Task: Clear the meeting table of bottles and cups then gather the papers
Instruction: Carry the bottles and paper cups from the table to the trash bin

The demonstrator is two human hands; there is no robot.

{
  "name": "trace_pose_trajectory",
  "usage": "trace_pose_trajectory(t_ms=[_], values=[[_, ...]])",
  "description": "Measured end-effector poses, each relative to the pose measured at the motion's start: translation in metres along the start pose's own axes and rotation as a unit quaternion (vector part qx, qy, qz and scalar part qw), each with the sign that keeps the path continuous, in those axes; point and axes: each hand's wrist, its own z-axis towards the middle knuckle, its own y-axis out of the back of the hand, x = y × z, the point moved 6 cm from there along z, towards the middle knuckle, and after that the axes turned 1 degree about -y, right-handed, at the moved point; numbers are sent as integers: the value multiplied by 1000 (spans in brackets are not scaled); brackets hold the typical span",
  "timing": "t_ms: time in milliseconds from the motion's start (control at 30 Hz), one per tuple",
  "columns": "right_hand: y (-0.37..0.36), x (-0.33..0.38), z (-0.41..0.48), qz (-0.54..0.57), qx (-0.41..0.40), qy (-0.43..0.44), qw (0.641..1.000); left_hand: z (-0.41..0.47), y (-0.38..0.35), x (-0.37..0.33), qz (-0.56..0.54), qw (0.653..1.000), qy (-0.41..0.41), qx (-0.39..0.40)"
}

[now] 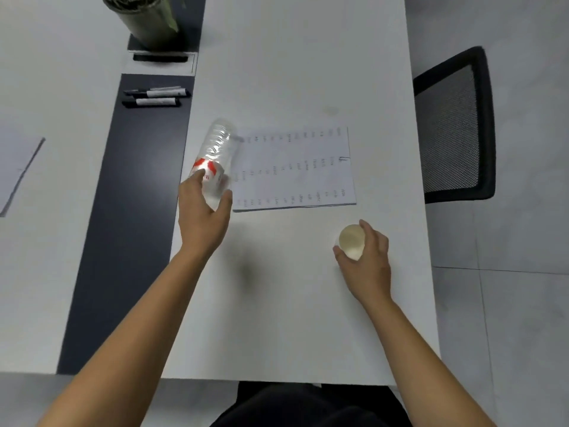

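My left hand [203, 214] grips a clear plastic bottle [217, 149] with a red and white label, tilted over the left edge of a printed paper [295, 167]. The paper lies flat on the white table [277, 303], with a small clip at its right edge. My right hand [368, 263] holds a small pale paper cup [352, 240] near the table's right side, its open mouth facing the camera. Another sheet [18, 167] lies at the far left of the table.
Three black and white markers [154, 97] lie on the dark centre strip [129, 211]. A potted plant [147, 20] stands at the back by a cable hatch [161, 58]. A black mesh chair [455, 127] stands right of the table.
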Motion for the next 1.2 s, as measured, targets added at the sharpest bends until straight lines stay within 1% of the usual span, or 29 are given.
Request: trace_pose_trajectory(t_ms=[133,267,333,400,467,533,567,633,667,733,800,867,900,933,967,1000,1033,1067,1100,1167,1200], values=[[-11,5,-8,-41,31,61,997,59,-20,-2,94,995,-17,-12],[-12,3,-5,-48,45,61,996,98,-37,8,182,982,47,13],[-12,2,-4,-42,51,54,996,99,-38,16,173,982,67,20],[-12,2,-3,-39,58,48,996,86,-34,16,126,990,56,25],[-12,3,-3,-37,62,51,996,59,-28,11,128,991,0,40],[-12,3,-3,-34,63,54,996,25,-25,10,187,977,-84,66],[-12,4,-3,-32,65,54,996,7,-25,12,229,961,-129,86],[-12,5,-2,-26,69,54,996,-29,-30,25,300,919,-219,134],[-12,7,-2,-23,70,55,996,-43,-32,35,322,900,-256,142],[-14,9,0,-23,73,55,996,-64,-33,52,343,881,-294,143],[-16,11,1,-27,80,54,995,-80,-29,62,336,886,-285,142],[-18,13,0,-32,87,55,994,-91,-21,68,314,910,-240,130],[-18,14,-1,-35,90,56,994,-97,-16,69,294,928,-201,113],[-19,15,-2,-36,92,57,993,-102,-11,70,265,949,-147,85],[-19,16,-3,-36,95,58,993,-108,-6,72,218,972,-72,50],[-19,17,-4,-37,99,61,993,-113,-3,74,152,988,23,11],[-19,18,-4,-41,103,66,992,-119,-2,76,83,989,121,-27],[-20,19,-4,-48,107,68,991,-122,-4,77,30,977,202,-54],[-20,18,-3,-56,112,70,990,-124,-8,77,0,962,264,-70],[-20,17,-3,-66,122,73,988,-123,-18,81,-21,936,342,-78],[-19,17,-4,-66,126,75,987,-121,-24,84,-22,932,355,-72]])
